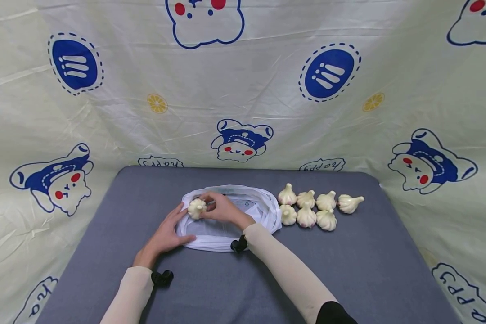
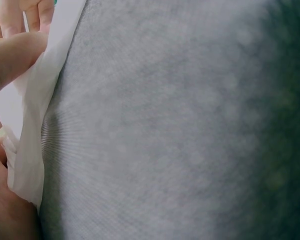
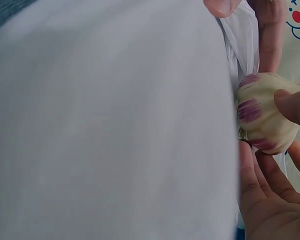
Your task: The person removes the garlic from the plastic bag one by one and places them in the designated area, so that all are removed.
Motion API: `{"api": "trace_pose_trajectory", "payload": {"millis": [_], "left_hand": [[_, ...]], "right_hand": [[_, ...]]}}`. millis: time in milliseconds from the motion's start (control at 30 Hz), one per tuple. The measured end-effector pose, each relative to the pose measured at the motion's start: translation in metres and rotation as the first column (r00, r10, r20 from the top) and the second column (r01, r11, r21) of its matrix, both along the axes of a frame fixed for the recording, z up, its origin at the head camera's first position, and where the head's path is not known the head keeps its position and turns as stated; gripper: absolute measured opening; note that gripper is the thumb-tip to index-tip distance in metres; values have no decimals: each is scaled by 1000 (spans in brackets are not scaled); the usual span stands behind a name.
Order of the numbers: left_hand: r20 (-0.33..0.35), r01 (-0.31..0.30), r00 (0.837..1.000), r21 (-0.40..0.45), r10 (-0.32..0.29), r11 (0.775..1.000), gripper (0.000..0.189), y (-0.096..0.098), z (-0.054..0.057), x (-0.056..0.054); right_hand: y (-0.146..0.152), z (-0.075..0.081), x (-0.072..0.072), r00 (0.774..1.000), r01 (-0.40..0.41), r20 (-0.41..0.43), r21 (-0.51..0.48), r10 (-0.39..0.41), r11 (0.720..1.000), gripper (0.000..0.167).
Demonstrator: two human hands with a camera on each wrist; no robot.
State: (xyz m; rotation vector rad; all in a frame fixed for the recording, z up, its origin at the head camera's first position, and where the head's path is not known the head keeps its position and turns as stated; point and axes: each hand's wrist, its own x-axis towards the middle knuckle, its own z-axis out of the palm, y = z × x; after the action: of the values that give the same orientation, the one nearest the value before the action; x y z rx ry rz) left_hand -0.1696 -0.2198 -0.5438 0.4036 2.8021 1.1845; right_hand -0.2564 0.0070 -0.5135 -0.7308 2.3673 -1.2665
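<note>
A white plastic bag (image 1: pixel 216 243) lies on the table with its mouth spread wide and its rim rolled outward. My left hand (image 1: pixel 166 231) rests at the bag's left end, thumb along the near rim and fingers stretched up the left side. Over the left part of the mouth, my right hand (image 1: pixel 222 209) pinches a garlic bulb (image 1: pixel 197 209) between thumb and fingertips. In the right wrist view the held garlic bulb (image 3: pixel 265 115) shows purple streaks, and the bag's white film fills most of the picture. The left wrist view shows a thumb (image 2: pixel 15 55) lying over the white film.
To the right of the bag, several garlic bulbs (image 1: pixel 306 216) stand in two short rows, the nearest ones right by the rim. One garlic bulb (image 1: pixel 349 204) lies tipped at the far right. A grey cloth covers the table (image 1: pixel 368 265); a printed curtain (image 1: pixel 275 90) hangs behind it.
</note>
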Motion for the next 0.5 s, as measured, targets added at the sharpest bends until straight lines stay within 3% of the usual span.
{"api": "trace_pose_trajectory", "payload": {"millis": [200,500], "left_hand": [[-17,-1,1000,-8,1,1000,94,-1,-1,-1],[-22,7,1000,0,-7,1000,89,-1,-1,0]], "right_hand": [[3,-1,-1,1000,20,9,-53,-20,998,41],[1,1,1,1000,-31,-2,-9,31,999,48]]}}
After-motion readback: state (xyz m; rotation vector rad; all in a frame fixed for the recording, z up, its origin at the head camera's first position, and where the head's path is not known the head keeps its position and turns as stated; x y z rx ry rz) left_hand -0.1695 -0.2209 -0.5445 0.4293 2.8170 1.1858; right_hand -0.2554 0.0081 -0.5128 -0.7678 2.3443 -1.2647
